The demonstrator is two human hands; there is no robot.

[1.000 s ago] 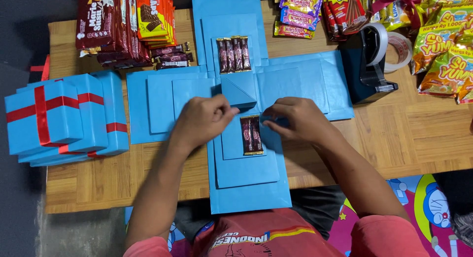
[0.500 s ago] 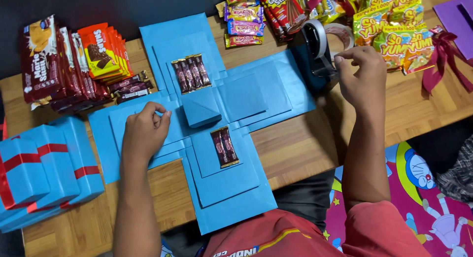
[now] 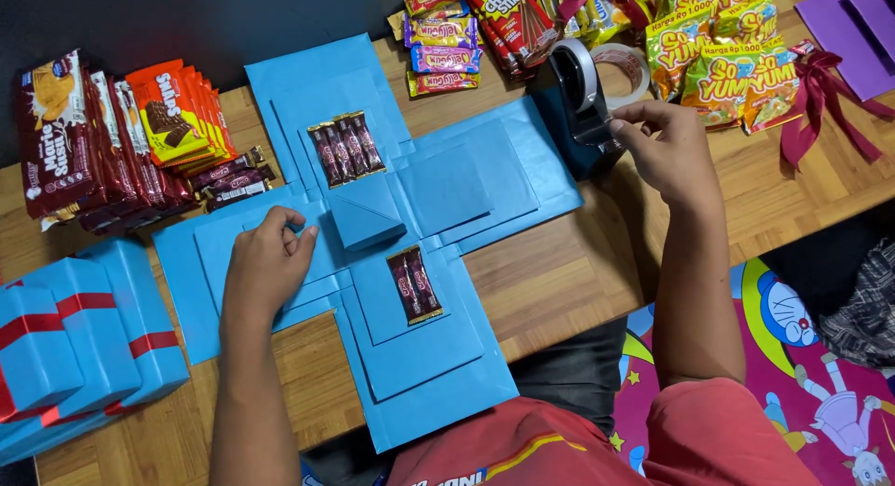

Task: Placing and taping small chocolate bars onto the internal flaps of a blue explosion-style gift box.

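Beside tape dispenser [image 3: 576, 104]: snack packs [image 3: 718, 57], ribbon [image 3: 825, 99].

Left hand [image 3: 266, 262] flat, palm down; right hand [image 3: 664, 149] outstretched, fingers [image 3: 623, 124] pinching

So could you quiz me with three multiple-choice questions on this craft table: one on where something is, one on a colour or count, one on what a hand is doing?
1. Where is the tape dispenser?
A. at the far right flap of the blue sheet
B. on the wrapped boxes
C. on the floor

2. What colour are the ribbons on the wrapped boxes?
A. green
B. red
C. white

3. What is the left hand doing?
A. lifting a snack pack
B. hanging in the air
C. resting flat on the blue sheet

Answers: 1 A, it stands beside that flap's edge. 2 B, red bands cross the blue boxes. 3 C, its palm lies on the left flap while the right hand is at the dispenser.
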